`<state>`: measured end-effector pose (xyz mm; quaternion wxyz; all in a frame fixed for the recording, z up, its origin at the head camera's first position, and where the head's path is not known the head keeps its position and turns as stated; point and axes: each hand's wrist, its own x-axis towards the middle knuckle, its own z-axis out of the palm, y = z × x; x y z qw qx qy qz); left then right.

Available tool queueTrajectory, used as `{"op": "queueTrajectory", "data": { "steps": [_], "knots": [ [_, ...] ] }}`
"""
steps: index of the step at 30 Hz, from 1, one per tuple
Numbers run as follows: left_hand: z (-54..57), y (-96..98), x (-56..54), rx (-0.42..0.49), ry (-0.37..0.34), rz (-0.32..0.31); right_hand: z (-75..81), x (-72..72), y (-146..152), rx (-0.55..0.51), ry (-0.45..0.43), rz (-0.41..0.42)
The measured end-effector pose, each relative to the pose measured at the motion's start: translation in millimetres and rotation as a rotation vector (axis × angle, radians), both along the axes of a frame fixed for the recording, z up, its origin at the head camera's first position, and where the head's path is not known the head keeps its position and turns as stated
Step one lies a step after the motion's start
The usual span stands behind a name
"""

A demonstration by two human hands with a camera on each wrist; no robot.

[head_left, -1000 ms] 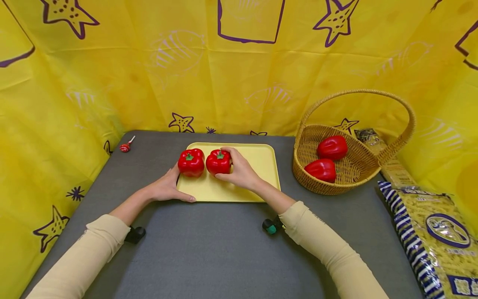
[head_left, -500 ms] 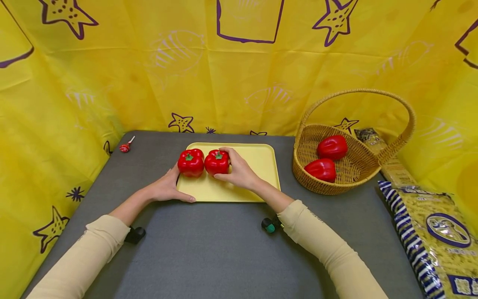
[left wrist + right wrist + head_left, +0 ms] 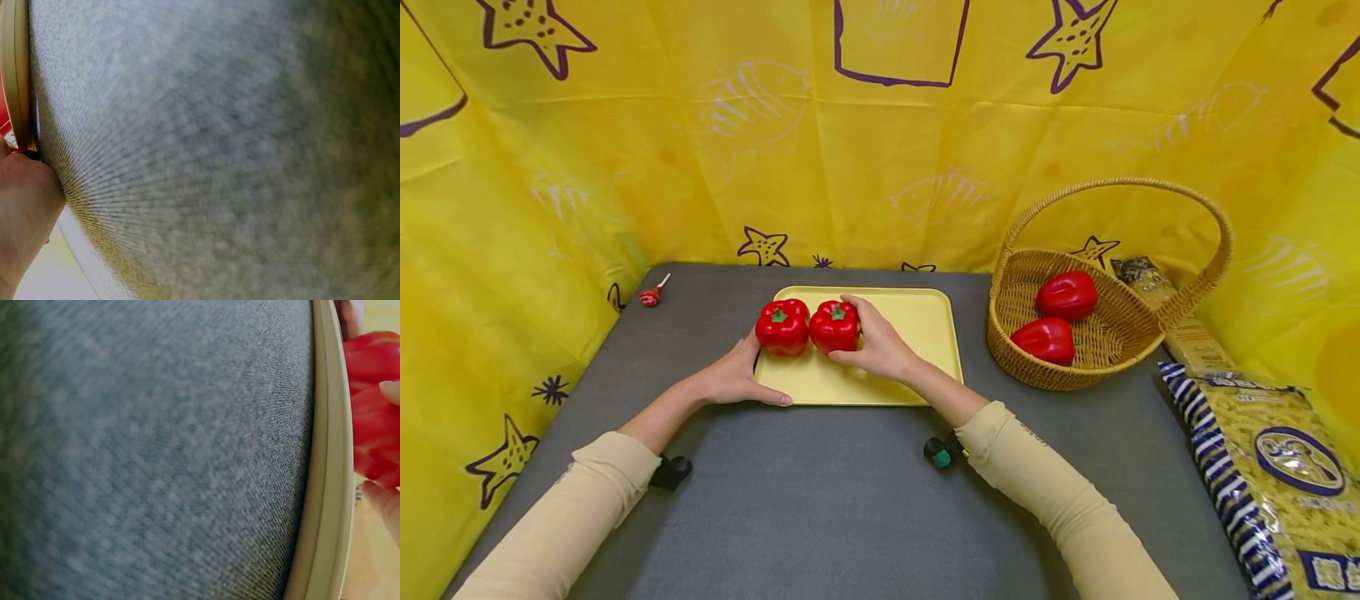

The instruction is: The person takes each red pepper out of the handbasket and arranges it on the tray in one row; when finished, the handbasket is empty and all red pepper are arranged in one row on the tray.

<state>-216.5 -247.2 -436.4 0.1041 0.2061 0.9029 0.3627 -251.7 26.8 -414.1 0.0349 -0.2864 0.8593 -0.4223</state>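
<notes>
My right hand (image 3: 878,343) grips a red bell pepper (image 3: 832,327) with a green stem, fingers at its far side and thumb at its near side. It stands on a pale yellow tray (image 3: 917,337). A second red bell pepper (image 3: 782,327) stands just left of it, touching or nearly touching. Around the tray's front left corner my left hand (image 3: 733,375) is spread, thumb straight along the front rim; the fingers' far ends are partly hidden by the left pepper. In the right wrist view, red pepper (image 3: 378,434) shows past the tray rim (image 3: 328,462).
A wicker basket (image 3: 1048,379) with a tall handle stands to the right, two red bell peppers (image 3: 1067,296) lying inside. Bags of pasta (image 3: 1270,475) lie along the right edge. A lollipop (image 3: 653,293) lies at the back left. Yellow printed cloth (image 3: 880,167) hangs behind and beside the table.
My right hand has slid its pepper slightly left, closing the gap to the other pepper. The left hand and the tray have stayed in place.
</notes>
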Motion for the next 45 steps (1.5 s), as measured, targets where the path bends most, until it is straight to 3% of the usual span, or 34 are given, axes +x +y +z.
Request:
{"op": "queueTrajectory", "data": {
  "steps": [14,21,30,45],
  "knots": [
    [0.0,2.0,-1.7,-0.004,0.019,-0.008,2.9,2.2,5.0,0.031,-0.005,-0.006],
    [-0.4,2.5,-0.7,0.0,0.002,0.002,7.6,4.9,12.6,-0.009,0.025,-0.016],
    [0.5,-0.3,-0.9,-0.021,-0.013,0.022,15.4,10.1,33.5,-0.082,0.032,-0.011],
    [-0.1,-0.6,0.1,-0.022,-0.016,0.021,28.5,25.9,74.9,-0.063,0.076,-0.036]
  ]
}}
